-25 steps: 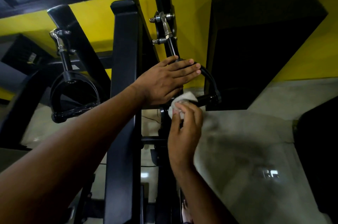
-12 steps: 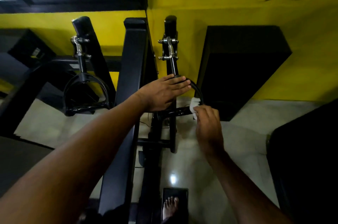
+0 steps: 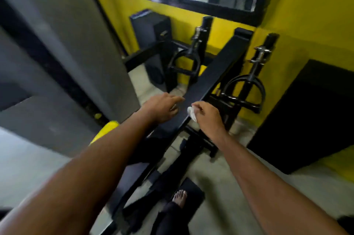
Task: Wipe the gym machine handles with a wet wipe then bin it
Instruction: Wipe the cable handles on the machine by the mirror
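Your right hand (image 3: 208, 117), now off the black D-shaped handle (image 3: 241, 101), pinches the crumpled white wet wipe (image 3: 192, 113); your left hand (image 3: 161, 107), loose-fingered, is off too.

A white crumpled wet wipe (image 3: 192, 113) is shown at the centre of the frame against a plain matte black padded machine beam (image 3: 216, 75). A black D-shaped metal handle (image 3: 181, 71) at upper centre and a second black D-shaped handle (image 3: 239, 100) at right are hung from silver chrome clips (image 3: 260, 54). The painted wall (image 3: 306, 14) behind is coloured plain bright yellow, the broad column (image 3: 67, 43) at left flat grey, the smooth floor (image 3: 216, 173) pale grey.
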